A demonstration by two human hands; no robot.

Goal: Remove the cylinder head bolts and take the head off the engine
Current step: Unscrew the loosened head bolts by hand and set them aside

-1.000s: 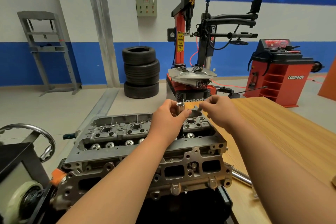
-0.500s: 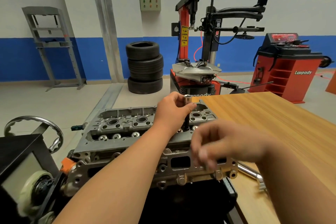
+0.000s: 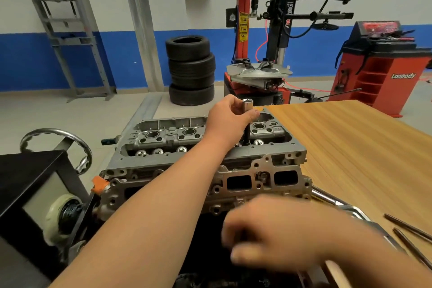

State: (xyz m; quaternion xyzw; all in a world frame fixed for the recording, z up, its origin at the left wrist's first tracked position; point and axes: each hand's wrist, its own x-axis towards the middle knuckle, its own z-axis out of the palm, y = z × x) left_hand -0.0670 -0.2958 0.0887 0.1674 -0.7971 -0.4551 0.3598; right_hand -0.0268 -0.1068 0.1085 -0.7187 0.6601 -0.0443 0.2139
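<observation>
The cylinder head (image 3: 210,147) sits on top of the engine block, which is mounted on a stand just beside the left edge of a wooden desk (image 3: 350,147). Near the head's right end, a long socket (image 3: 246,104) stands upright in a bolt well, its open chrome top showing. The left hand (image 3: 230,116) reaches across the head, and its grip pinches the socket's upper part between thumb and curled fingers. The bolt below is hidden, so it cannot be told whether the socket is fully seated. If it sits shallow or leans, turning force would likely make it slip and round the bolt head. The right hand (image 3: 280,236) is low in the foreground and blurred, so it cannot be told whether its grip is spread or closed. It is near a chrome bar (image 3: 327,197) lying at the desk's near edge. A hasty grab there could knock the bar, or the thin dark rods (image 3: 406,225) beside it, to the floor.
</observation>
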